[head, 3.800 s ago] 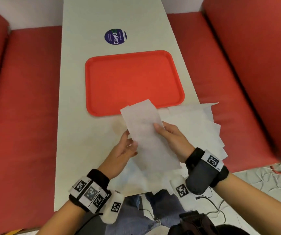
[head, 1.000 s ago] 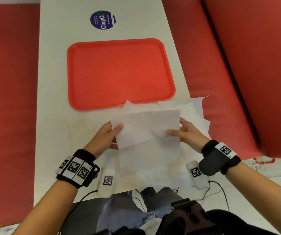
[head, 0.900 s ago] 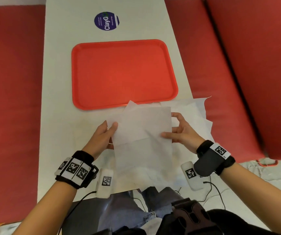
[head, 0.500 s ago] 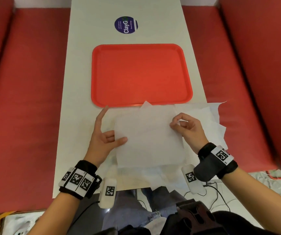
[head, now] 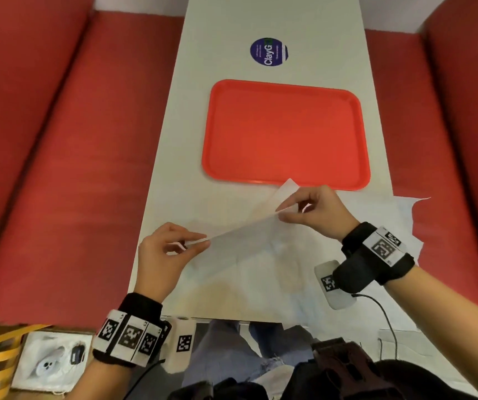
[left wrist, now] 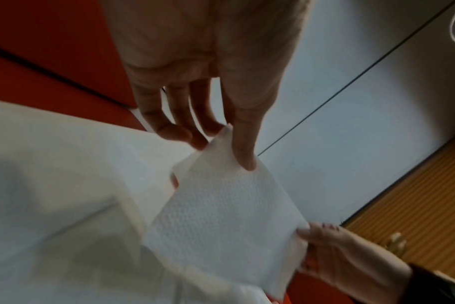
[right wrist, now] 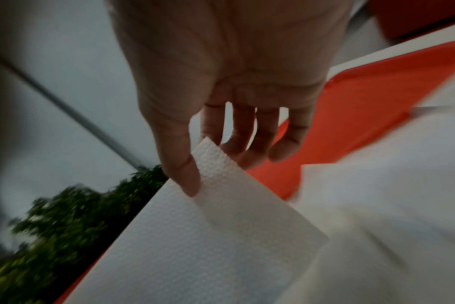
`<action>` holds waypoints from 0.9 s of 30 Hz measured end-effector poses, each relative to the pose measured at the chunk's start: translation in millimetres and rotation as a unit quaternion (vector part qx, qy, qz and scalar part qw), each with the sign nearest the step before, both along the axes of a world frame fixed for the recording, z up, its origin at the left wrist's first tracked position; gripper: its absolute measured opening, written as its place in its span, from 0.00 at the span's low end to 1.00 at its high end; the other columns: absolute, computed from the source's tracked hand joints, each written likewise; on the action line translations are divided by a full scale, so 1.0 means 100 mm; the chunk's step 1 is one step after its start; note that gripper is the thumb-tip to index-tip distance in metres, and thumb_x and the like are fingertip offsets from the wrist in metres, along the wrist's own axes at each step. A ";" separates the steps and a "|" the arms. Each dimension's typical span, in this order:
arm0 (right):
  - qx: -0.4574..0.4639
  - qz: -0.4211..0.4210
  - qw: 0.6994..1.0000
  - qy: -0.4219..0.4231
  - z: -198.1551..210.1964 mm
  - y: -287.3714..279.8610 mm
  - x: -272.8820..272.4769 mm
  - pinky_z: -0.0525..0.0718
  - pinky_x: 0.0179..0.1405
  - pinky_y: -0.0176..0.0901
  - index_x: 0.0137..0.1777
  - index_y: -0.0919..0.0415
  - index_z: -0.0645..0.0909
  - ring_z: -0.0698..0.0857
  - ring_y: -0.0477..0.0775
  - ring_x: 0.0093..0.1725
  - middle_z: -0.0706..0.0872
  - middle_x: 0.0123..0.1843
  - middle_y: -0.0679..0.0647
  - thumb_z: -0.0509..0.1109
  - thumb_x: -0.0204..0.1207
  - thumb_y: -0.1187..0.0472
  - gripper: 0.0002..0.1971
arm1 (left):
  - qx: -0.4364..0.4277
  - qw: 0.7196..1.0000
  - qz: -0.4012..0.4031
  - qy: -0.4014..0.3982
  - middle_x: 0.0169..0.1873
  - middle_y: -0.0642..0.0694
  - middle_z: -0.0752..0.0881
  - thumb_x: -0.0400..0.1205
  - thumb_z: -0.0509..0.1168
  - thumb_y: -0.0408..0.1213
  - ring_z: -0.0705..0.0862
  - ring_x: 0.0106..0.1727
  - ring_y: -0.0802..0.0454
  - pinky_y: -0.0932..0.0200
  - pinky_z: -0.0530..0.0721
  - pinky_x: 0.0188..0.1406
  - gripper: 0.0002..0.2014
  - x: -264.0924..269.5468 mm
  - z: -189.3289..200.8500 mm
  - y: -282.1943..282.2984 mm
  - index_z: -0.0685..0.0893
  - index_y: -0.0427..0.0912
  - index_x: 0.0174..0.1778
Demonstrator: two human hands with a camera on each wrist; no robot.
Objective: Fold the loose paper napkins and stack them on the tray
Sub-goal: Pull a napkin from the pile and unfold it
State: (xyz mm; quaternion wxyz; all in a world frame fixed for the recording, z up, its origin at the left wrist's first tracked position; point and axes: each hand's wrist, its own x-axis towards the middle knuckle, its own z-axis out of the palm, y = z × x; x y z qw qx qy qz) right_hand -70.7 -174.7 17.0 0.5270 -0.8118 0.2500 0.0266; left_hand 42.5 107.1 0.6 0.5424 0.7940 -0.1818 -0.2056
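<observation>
Head view: both hands' pinch grip on napkin point(head: 240, 230)

A round dark-blue sticker point(head: 269, 51) on the far end of the white table point(head: 174, 157), just beyond the red tray point(head: 211, 140), reads "ClayG" in white letters, turned sideways; a green patch follows the G and the smaller lines beside the word are too small to read. The bands point(head: 129, 339) on both wrists and the white blocks point(head: 331, 284) beside them carry black-and-white square code markers, with tiny corner digits that cannot be made out.
</observation>
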 end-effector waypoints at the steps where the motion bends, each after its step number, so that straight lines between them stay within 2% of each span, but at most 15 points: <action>1: -0.021 0.021 1.000 -0.002 0.05 0.01 0.14 0.76 0.38 0.42 0.40 0.51 0.91 0.78 0.50 0.36 0.87 0.42 0.51 0.83 0.66 0.60 0.05 | 0.012 1.000 0.013 -0.005 0.39 0.47 0.81 0.68 0.80 0.37 0.79 0.36 0.55 0.65 0.78 0.35 0.05 0.02 -0.02 0.08 0.93 0.49 0.38; 3: -0.054 0.056 0.997 -0.013 0.15 0.03 0.44 0.77 0.40 0.44 0.40 0.58 0.90 0.81 0.54 0.42 0.84 0.46 0.55 0.83 0.66 0.60 0.06 | 0.045 0.998 0.035 -0.016 0.43 0.47 0.77 0.69 0.79 0.40 0.75 0.36 0.54 0.67 0.77 0.36 0.04 0.05 -0.07 0.22 0.92 0.52 0.37; 4: -0.054 0.070 0.996 -0.021 0.19 0.05 0.61 0.79 0.42 0.46 0.40 0.60 0.88 0.83 0.55 0.45 0.85 0.47 0.55 0.82 0.67 0.60 0.06 | 0.049 0.998 0.048 -0.009 0.44 0.48 0.78 0.70 0.79 0.40 0.76 0.36 0.54 0.69 0.77 0.37 0.03 0.05 -0.08 0.29 0.91 0.51 0.37; 5: -0.038 0.086 0.995 -0.033 0.23 0.09 0.76 0.80 0.44 0.47 0.38 0.58 0.87 0.84 0.52 0.44 0.86 0.46 0.52 0.81 0.69 0.61 0.05 | 0.040 0.997 0.064 0.010 0.44 0.49 0.81 0.71 0.78 0.39 0.79 0.37 0.55 0.69 0.79 0.39 0.03 0.06 -0.09 0.35 0.91 0.48 0.36; 7: -0.007 0.130 0.990 -0.052 0.25 0.22 1.09 0.78 0.38 0.38 0.35 0.51 0.84 0.82 0.40 0.35 0.85 0.35 0.40 0.79 0.72 0.63 0.09 | 0.008 0.993 0.097 0.065 0.38 0.49 0.87 0.74 0.76 0.35 0.84 0.35 0.57 0.69 0.82 0.38 0.03 0.04 -0.11 0.44 0.89 0.41 0.36; 8: -0.004 0.146 0.988 -0.060 0.21 0.31 1.25 0.75 0.35 0.33 0.35 0.50 0.83 0.79 0.36 0.30 0.83 0.30 0.37 0.78 0.73 0.63 0.09 | -0.001 0.989 0.113 0.090 0.33 0.48 0.88 0.75 0.75 0.34 0.84 0.31 0.57 0.68 0.82 0.35 0.04 0.03 -0.13 0.47 0.89 0.38 0.36; 9: -0.015 0.153 0.986 -0.060 0.14 0.40 1.39 0.73 0.34 0.30 0.36 0.54 0.85 0.78 0.35 0.28 0.82 0.29 0.37 0.78 0.73 0.62 0.07 | -0.009 0.985 0.130 0.114 0.30 0.46 0.88 0.77 0.73 0.34 0.84 0.28 0.55 0.67 0.82 0.31 0.06 0.00 -0.16 0.50 0.88 0.35 0.37; 10: -0.027 0.159 0.985 -0.058 0.06 0.50 1.53 0.74 0.34 0.30 0.40 0.59 0.86 0.78 0.36 0.28 0.82 0.31 0.40 0.79 0.72 0.61 0.05 | -0.018 0.979 0.148 0.139 0.28 0.42 0.88 0.78 0.72 0.34 0.84 0.26 0.53 0.65 0.81 0.26 0.08 -0.02 -0.20 0.53 0.87 0.31 0.38; 11: -0.041 0.161 0.985 -0.051 -0.04 0.59 1.66 0.75 0.35 0.31 0.45 0.63 0.87 0.78 0.37 0.29 0.83 0.34 0.46 0.80 0.71 0.60 0.08 | -0.024 0.972 0.166 0.166 0.28 0.37 0.88 0.79 0.71 0.34 0.84 0.25 0.51 0.64 0.80 0.22 0.10 -0.05 -0.24 0.56 0.86 0.29 0.40; 13: -0.066 0.164 0.984 -0.026 -0.21 0.76 1.85 0.78 0.38 0.36 0.50 0.62 0.88 0.79 0.42 0.32 0.83 0.36 0.51 0.82 0.68 0.59 0.12 | -0.019 0.958 0.201 0.202 0.26 0.34 0.87 0.80 0.70 0.35 0.83 0.22 0.49 0.64 0.76 0.17 0.11 -0.09 -0.35 0.63 0.85 0.27 0.41; 15: -0.085 0.189 0.978 0.006 -0.36 0.91 2.00 0.77 0.40 0.37 0.51 0.60 0.87 0.79 0.46 0.33 0.83 0.37 0.52 0.81 0.68 0.60 0.13 | -0.003 0.948 0.230 0.221 0.24 0.35 0.86 0.81 0.70 0.35 0.80 0.18 0.50 0.65 0.72 0.14 0.12 -0.10 -0.45 0.68 0.84 0.28 0.39; 18: -0.107 0.224 0.968 0.038 -0.56 1.09 2.15 0.78 0.42 0.41 0.48 0.55 0.83 0.80 0.49 0.36 0.82 0.37 0.50 0.80 0.69 0.61 0.11 | 0.012 0.936 0.255 0.241 0.21 0.37 0.84 0.82 0.69 0.35 0.76 0.13 0.52 0.66 0.67 0.12 0.12 -0.08 -0.56 0.71 0.82 0.30 0.36; 22: -0.169 0.279 0.944 0.046 -0.69 1.27 2.28 0.74 0.36 0.44 0.42 0.55 0.69 0.77 0.55 0.36 0.78 0.35 0.47 0.76 0.70 0.63 0.15 | 0.048 0.929 0.262 0.256 0.21 0.38 0.85 0.82 0.69 0.36 0.76 0.13 0.49 0.65 0.66 0.12 0.12 -0.02 -0.71 0.75 0.82 0.32 0.35; 24: -0.189 0.300 0.933 0.058 -0.74 1.34 2.34 0.76 0.37 0.49 0.40 0.56 0.70 0.77 0.57 0.36 0.79 0.36 0.50 0.75 0.70 0.65 0.13 | 0.064 0.927 0.260 0.263 0.21 0.37 0.85 0.82 0.69 0.37 0.76 0.14 0.47 0.65 0.66 0.13 0.14 0.01 -0.76 0.78 0.82 0.32 0.34; 27: -0.225 0.320 0.917 0.081 -0.81 1.38 2.37 0.80 0.42 0.51 0.42 0.55 0.74 0.82 0.60 0.43 0.81 0.41 0.51 0.74 0.71 0.65 0.10 | 0.095 0.930 0.243 0.260 0.20 0.38 0.84 0.83 0.69 0.40 0.77 0.14 0.46 0.63 0.67 0.14 0.18 0.03 -0.78 0.80 0.81 0.31 0.31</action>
